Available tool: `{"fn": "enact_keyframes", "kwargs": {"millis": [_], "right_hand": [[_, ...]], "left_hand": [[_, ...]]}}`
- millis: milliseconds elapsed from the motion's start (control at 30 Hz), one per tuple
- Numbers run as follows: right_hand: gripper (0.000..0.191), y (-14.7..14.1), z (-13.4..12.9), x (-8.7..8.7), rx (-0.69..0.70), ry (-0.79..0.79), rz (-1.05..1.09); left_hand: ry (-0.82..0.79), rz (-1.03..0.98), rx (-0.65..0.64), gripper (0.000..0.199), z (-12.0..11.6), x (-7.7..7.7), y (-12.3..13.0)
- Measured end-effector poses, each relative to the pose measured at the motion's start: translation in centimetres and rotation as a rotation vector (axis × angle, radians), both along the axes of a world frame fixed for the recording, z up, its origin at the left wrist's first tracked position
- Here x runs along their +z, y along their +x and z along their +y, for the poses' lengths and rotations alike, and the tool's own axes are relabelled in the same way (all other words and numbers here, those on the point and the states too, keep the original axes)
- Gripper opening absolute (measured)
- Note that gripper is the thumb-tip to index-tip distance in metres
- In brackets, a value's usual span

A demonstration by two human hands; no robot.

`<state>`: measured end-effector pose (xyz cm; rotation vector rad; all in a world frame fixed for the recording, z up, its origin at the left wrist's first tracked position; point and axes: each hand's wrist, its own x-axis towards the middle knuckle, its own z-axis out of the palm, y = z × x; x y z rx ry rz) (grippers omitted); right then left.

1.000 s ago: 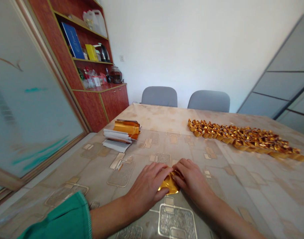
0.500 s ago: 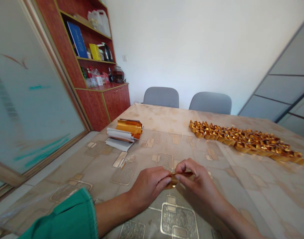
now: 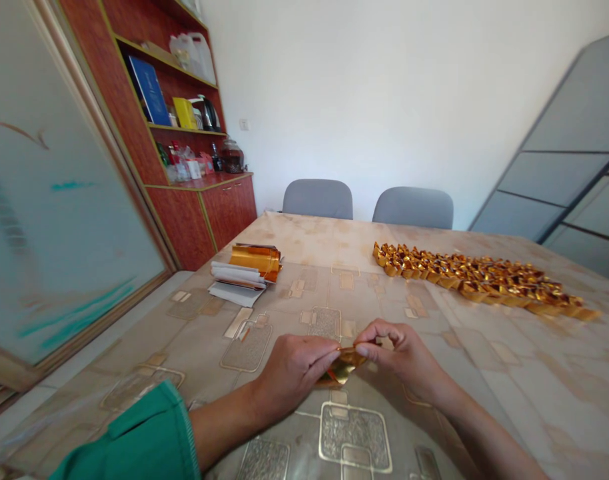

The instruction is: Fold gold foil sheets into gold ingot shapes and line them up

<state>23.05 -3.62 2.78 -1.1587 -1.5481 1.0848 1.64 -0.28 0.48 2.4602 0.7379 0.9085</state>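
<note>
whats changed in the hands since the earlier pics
The right hand has shifted a little to the right and gone from fingers laid over the gold paper to a thumb-and-finger pinch. The left hand has drawn its fingers together. Neither has let go. The paper bundle and gold pile stayed put.

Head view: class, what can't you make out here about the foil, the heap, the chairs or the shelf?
All head view:
- Gold foil: full outline, covered by left hand and right hand.
- Folded gold pieces: exact count; they overlap.
- Grey chairs: seats, behind table.
- Blue item: lettering, too small.
- Top shelf: cut off by upper edge.
</note>
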Motion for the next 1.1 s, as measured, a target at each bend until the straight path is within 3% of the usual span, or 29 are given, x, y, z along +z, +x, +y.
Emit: {"fn": "enact_keyframes", "kwargs": {"millis": [200, 300, 367, 433, 533, 633, 800, 967, 1100], "right_hand": [[0.031, 2.8, 1.1, 0.0, -0.100, 0.017, -0.053], [0.038, 3.2, 1.1, 0.4, -0.192, -0.002, 0.012], [0.041, 2.2, 0.7, 0.3, -0.188, -0.041, 0.076], [0.043, 0.2, 0.1, 0.0, -0.063, -0.132, 0.114], [0.047, -3.4, -0.8, -0.7, 0.108, -0.141, 0.212], [0.043, -5.6, -1.3, -1.2, 0.090, -0.149, 0.291], [0.029, -5.7, -1.3, -1.8, 0.051, -0.151, 0.428], [0.028, -5.8, -1.5, -1.9, 0.083, -0.219, 0.526], [0.033, -5.9, -1.5, -1.9, 0.085, -0.238, 0.491]], "left_hand": [[-0.098, -0.039, 0.055, 0.038, 0.5, 0.3, -0.4], [-0.180, -0.176, 0.174, 0.039, 0.6, 0.9, -0.3], [-0.262, -0.295, 0.266, 0.039, 0.5, 1.4, -0.2], [-0.336, -0.384, 0.303, 0.039, 0.3, 1.7, 0.1], [-0.402, -0.449, 0.289, 0.037, -0.3, 1.7, 0.5], [-0.408, -0.467, 0.283, 0.037, -0.8, 1.5, 0.7], [-0.384, -0.451, 0.263, 0.036, -0.7, 1.2, 0.8], [-0.385, -0.477, 0.290, 0.036, -0.6, 0.9, 0.9], [-0.484, -0.543, 0.273, 0.036, -0.7, 0.9, 1.1]]}}
